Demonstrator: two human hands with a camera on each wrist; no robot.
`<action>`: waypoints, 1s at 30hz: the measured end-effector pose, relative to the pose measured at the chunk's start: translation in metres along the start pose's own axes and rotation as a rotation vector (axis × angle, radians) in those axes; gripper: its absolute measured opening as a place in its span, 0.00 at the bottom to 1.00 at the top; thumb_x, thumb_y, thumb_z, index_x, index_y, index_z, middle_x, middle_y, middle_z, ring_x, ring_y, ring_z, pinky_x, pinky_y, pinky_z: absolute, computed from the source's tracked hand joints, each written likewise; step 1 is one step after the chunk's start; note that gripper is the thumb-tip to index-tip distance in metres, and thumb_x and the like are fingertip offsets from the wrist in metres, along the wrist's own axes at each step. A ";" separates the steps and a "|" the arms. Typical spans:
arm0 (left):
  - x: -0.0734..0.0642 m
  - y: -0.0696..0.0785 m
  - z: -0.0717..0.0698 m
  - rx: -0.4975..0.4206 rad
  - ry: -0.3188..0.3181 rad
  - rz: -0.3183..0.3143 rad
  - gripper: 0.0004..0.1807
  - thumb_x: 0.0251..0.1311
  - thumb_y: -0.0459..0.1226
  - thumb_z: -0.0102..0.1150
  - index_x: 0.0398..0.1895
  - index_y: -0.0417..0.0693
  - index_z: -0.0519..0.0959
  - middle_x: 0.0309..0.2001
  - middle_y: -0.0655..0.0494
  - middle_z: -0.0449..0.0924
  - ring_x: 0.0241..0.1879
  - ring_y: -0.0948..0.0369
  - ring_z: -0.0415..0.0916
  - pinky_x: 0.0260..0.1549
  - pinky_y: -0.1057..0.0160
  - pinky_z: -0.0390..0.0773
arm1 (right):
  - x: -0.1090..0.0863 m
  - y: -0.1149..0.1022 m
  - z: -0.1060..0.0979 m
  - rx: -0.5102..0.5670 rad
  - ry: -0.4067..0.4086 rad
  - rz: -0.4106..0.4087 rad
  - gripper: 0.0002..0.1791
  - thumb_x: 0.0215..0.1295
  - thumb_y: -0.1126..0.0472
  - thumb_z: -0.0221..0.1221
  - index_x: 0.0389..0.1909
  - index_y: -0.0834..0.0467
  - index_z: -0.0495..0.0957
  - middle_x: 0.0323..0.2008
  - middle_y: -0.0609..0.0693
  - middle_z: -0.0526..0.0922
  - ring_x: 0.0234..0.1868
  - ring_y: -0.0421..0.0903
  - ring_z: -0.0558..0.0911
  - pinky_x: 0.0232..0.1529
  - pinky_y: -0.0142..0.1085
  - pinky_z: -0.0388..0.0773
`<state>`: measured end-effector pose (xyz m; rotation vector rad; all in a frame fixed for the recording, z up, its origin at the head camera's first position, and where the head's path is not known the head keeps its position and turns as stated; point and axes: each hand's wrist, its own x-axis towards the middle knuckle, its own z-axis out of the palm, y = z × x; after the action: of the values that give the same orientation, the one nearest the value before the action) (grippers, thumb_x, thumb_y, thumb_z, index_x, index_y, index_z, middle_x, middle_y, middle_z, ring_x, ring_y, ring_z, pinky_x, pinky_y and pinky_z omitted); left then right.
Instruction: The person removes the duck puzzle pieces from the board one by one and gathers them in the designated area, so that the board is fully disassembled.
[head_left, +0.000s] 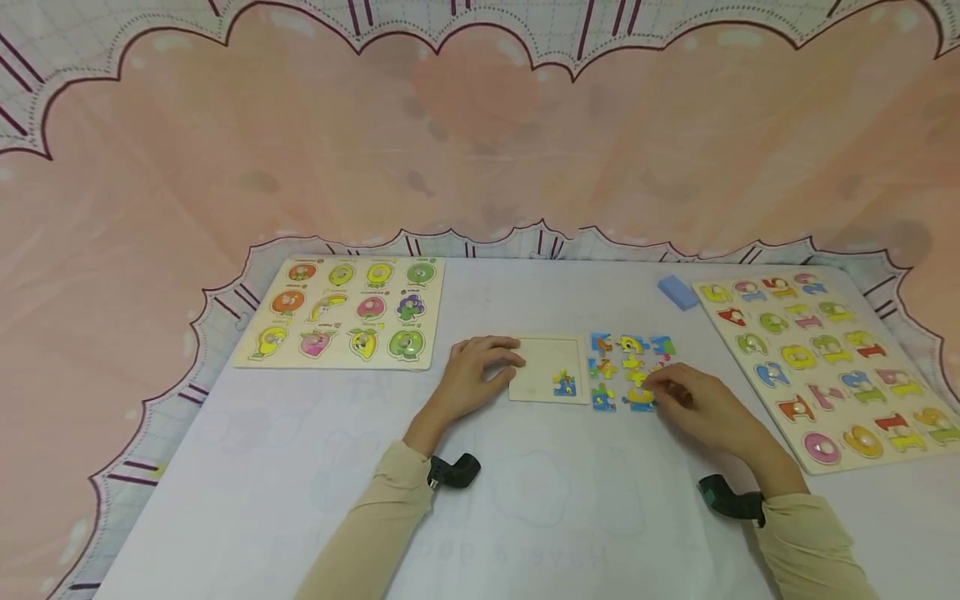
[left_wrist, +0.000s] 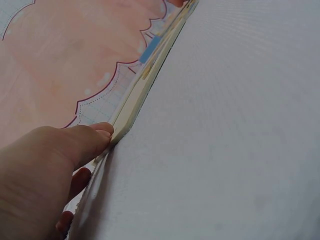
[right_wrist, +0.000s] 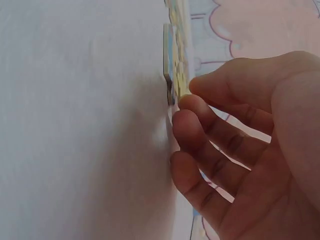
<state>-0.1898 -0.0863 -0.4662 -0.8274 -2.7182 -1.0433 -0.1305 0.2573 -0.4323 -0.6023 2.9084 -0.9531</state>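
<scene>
A small square wooden puzzle tray (head_left: 536, 367) lies on the table with one blue and yellow jigsaw piece (head_left: 565, 383) in its lower right corner. My left hand (head_left: 476, 375) holds the tray by its left edge, the thumb at the near corner (left_wrist: 102, 132). Several loose jigsaw pieces (head_left: 602, 398) lie in rows just right of the tray. Over the right side of these pieces is my right hand (head_left: 697, 404), partly covering them. In the right wrist view, its thumb and bent fingers (right_wrist: 187, 127) are close to the pieces (right_wrist: 169, 55), with no piece visible between them.
A wooden fruit puzzle board (head_left: 337, 321) lies at the back left. On the right is a wooden number puzzle board (head_left: 825, 367), beside a blue block (head_left: 678, 292). A white cover is on the table (head_left: 480, 500), and a patterned cloth (head_left: 480, 150) hangs behind.
</scene>
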 end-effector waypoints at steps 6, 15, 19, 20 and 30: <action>-0.001 0.000 -0.001 -0.003 0.001 -0.002 0.08 0.60 0.39 0.60 0.41 0.58 0.83 0.57 0.59 0.77 0.59 0.56 0.70 0.59 0.45 0.59 | 0.010 -0.008 0.005 0.022 0.037 -0.042 0.09 0.62 0.67 0.60 0.43 0.57 0.78 0.35 0.45 0.79 0.33 0.35 0.72 0.33 0.27 0.73; -0.001 -0.002 0.001 -0.002 0.008 0.004 0.07 0.60 0.39 0.60 0.41 0.58 0.83 0.57 0.59 0.77 0.59 0.56 0.70 0.58 0.45 0.60 | 0.028 -0.023 0.014 0.023 -0.008 -0.032 0.10 0.62 0.65 0.60 0.45 0.57 0.78 0.38 0.45 0.80 0.39 0.38 0.75 0.38 0.32 0.75; -0.001 -0.002 0.002 -0.002 0.013 0.008 0.07 0.60 0.39 0.60 0.40 0.58 0.84 0.56 0.59 0.78 0.58 0.56 0.71 0.58 0.45 0.60 | 0.035 -0.030 0.021 0.072 -0.031 -0.048 0.11 0.62 0.64 0.59 0.46 0.57 0.78 0.39 0.46 0.80 0.41 0.40 0.77 0.40 0.33 0.76; -0.002 -0.002 0.002 -0.003 0.014 0.009 0.07 0.60 0.39 0.61 0.40 0.58 0.84 0.56 0.60 0.78 0.58 0.56 0.71 0.58 0.45 0.60 | 0.037 -0.031 0.023 0.084 -0.038 -0.049 0.11 0.62 0.64 0.59 0.46 0.57 0.78 0.40 0.46 0.81 0.41 0.41 0.77 0.41 0.33 0.77; -0.001 -0.001 0.001 0.010 0.012 0.008 0.08 0.60 0.39 0.60 0.41 0.59 0.83 0.56 0.60 0.78 0.58 0.56 0.71 0.58 0.45 0.60 | 0.054 -0.052 0.036 0.037 -0.116 -0.079 0.15 0.62 0.63 0.60 0.51 0.58 0.78 0.51 0.54 0.77 0.61 0.59 0.70 0.60 0.54 0.68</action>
<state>-0.1892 -0.0870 -0.4681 -0.8277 -2.7055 -1.0294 -0.1572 0.1781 -0.4266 -0.7491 2.7779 -0.9436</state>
